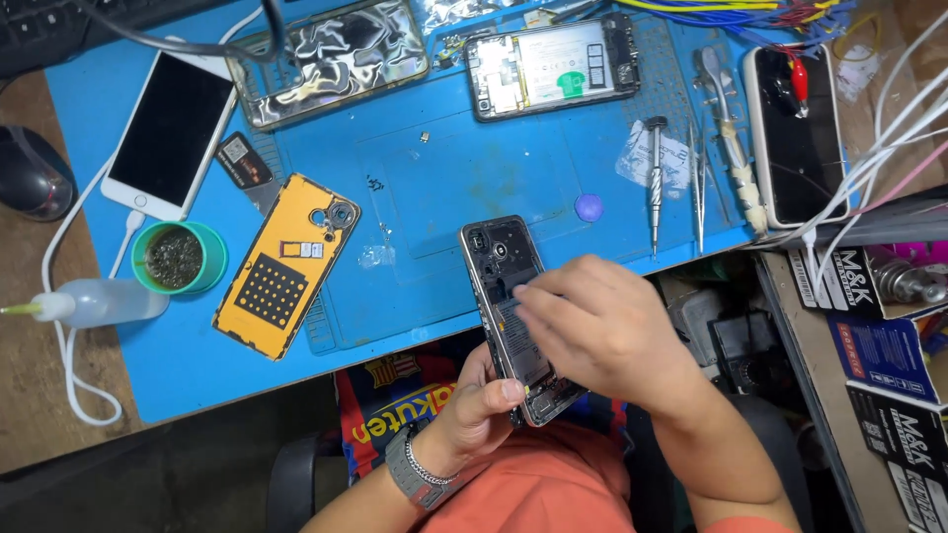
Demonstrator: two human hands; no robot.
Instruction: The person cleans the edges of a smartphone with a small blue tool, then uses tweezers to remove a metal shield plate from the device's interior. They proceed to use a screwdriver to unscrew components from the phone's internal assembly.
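Left hand (481, 407) grips lower end of opened phone (515, 316), thumb pinching its edge. Right hand (602, 326) lies over phone's middle, fingers pressed together on its insides. Phone held off table's near edge, long axis running away from body, tilted left. Yellow back cover (286, 262) left on blue mat (474, 178).

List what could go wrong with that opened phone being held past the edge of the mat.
1. The opened phone is held in the air off the blue mat; a slip of the left hand could drop it.
2. The right hand presses on its exposed insides and might damage them.
3. Tiny loose screws could get swept away.
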